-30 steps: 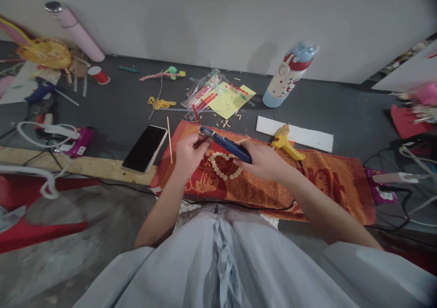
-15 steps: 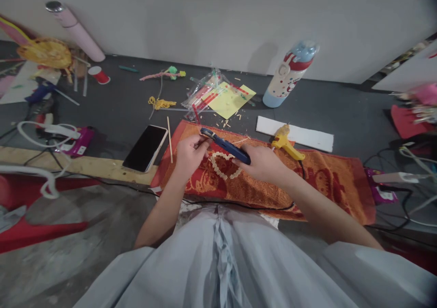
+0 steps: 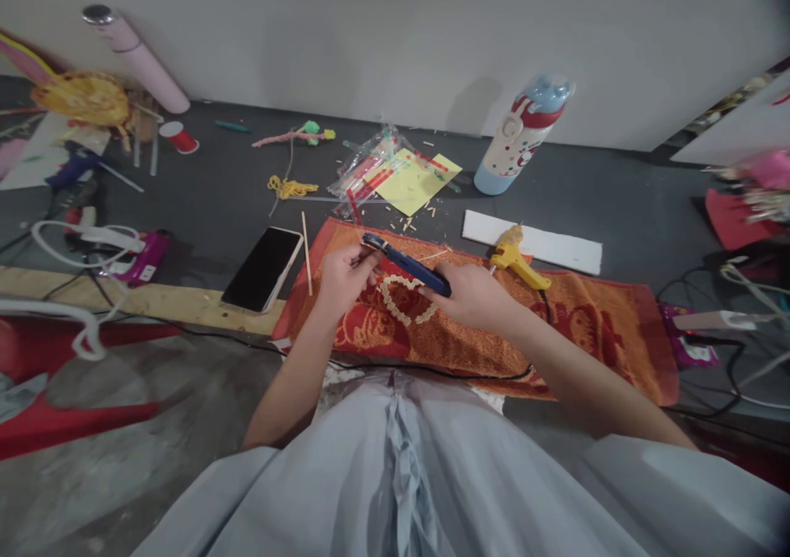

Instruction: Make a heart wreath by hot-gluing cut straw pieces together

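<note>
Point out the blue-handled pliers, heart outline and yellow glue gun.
Blue-handled pliers (image 3: 412, 266): head view, handle.
Heart outline (image 3: 390, 303): head view, left side.
Yellow glue gun (image 3: 510, 258): head view, body.

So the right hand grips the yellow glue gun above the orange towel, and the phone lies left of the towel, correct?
No: the head view shows the right hand gripping a dark blue tool, not the yellow glue gun. The orange towel and phone are as you say.
</note>
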`<state>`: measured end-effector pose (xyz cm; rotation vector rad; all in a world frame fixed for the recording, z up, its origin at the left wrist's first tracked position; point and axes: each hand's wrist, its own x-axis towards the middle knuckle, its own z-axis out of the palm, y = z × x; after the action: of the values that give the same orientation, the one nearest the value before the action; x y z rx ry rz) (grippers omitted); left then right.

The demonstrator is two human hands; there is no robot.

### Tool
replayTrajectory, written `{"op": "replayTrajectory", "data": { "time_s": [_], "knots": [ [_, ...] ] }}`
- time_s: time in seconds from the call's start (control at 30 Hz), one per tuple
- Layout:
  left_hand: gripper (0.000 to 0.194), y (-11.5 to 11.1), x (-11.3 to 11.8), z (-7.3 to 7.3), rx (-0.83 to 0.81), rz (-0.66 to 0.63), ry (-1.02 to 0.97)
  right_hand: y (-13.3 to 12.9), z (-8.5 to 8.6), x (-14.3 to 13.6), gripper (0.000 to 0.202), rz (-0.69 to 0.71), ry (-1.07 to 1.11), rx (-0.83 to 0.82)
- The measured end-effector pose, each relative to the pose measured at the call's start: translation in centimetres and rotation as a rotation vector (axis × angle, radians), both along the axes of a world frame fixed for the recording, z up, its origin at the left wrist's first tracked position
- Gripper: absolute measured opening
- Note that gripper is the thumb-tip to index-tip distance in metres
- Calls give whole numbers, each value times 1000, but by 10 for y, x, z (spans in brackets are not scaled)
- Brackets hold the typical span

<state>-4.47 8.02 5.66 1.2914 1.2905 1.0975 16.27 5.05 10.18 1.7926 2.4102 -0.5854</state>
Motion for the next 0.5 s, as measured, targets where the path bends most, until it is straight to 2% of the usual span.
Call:
{"op": "replayTrajectory", "data": {
  "time_s": [0.23,0.5],
  "knots": [
    [39,1,0,1,-69,-28,-19,4,0,0,36,10,7,-27],
    [48,5,-5,-5,-97,-60,-71,13,-13,9,40,80,135,-78]
  ]
}}
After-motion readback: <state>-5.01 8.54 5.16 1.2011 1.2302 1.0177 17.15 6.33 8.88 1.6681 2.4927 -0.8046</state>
